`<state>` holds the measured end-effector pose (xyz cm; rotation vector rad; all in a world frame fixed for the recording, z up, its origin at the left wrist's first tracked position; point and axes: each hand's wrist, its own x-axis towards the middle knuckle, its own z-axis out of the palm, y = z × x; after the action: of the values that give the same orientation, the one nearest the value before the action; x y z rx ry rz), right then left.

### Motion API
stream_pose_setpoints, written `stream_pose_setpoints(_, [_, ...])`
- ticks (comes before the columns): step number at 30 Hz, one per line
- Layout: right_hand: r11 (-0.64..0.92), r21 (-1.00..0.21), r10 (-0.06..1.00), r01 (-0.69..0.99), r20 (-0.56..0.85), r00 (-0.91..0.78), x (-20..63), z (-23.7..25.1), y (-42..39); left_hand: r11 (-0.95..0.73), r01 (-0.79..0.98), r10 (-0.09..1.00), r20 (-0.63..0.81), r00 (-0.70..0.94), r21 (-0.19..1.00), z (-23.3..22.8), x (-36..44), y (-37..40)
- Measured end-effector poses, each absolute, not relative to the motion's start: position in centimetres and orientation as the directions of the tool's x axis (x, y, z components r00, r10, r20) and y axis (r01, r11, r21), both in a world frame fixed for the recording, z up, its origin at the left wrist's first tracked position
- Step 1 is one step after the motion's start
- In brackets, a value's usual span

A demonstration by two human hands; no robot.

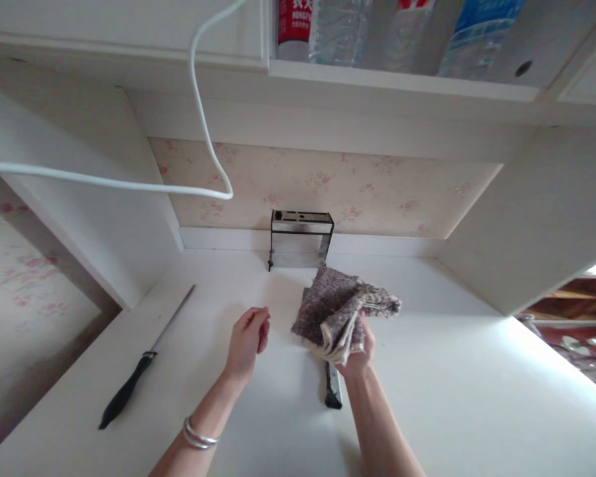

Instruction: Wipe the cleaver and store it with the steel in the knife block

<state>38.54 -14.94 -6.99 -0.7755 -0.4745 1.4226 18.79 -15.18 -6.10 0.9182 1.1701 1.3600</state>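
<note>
My right hand (pixel 358 351) grips a folded brown-grey cloth (pixel 340 301) with pale edges, held above the white countertop. Beneath the cloth lies a tool, mostly covered; its black-and-silver handle (pixel 333 387) sticks out toward me. My left hand (pixel 248 338), with silver bangles at the wrist, is left of the cloth, its fingers curled in and nothing visible in them. Behind both hands a metal-and-black slotted holder (pixel 301 240) with clear sides stands against the back wall. On the left lies a honing steel (pixel 138 377) with a black handle and a thin metal rod.
The white countertop (pixel 417 397) sits between side panels. Overhead, a shelf (pixel 402 83) holds several plastic bottles (pixel 340 30). A white cable (pixel 144 187) hangs across the upper left. Dishes (pixel 589 354) show beyond the right edge.
</note>
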Motion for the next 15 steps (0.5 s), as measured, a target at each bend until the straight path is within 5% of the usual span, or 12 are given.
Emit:
stream_pose_setpoints(3, [-0.052, -0.731, 0.990, -0.681, -0.130, 0.064, 34.8, -6.8, -15.0, 0.003, -0.386, 0.987, -0.064, -0.144, 0.922, -6.0, 17.2, -14.8])
stream_pose_setpoints(7, [0.000, -0.884, 0.992, -0.468, -0.059, 0.112, 29.9, -7.6, -14.7, 0.036, -0.599, 0.990, -0.111, -0.088, 0.800, -7.2, 16.8, -14.5])
stream_pose_setpoints(15, [0.118, -0.993, 0.993, -0.025, 0.119, -0.009, 25.8, -5.2, -14.3, 0.252, -0.706, 0.966, -0.216, 0.142, 0.662, -8.9, 15.1, -14.4])
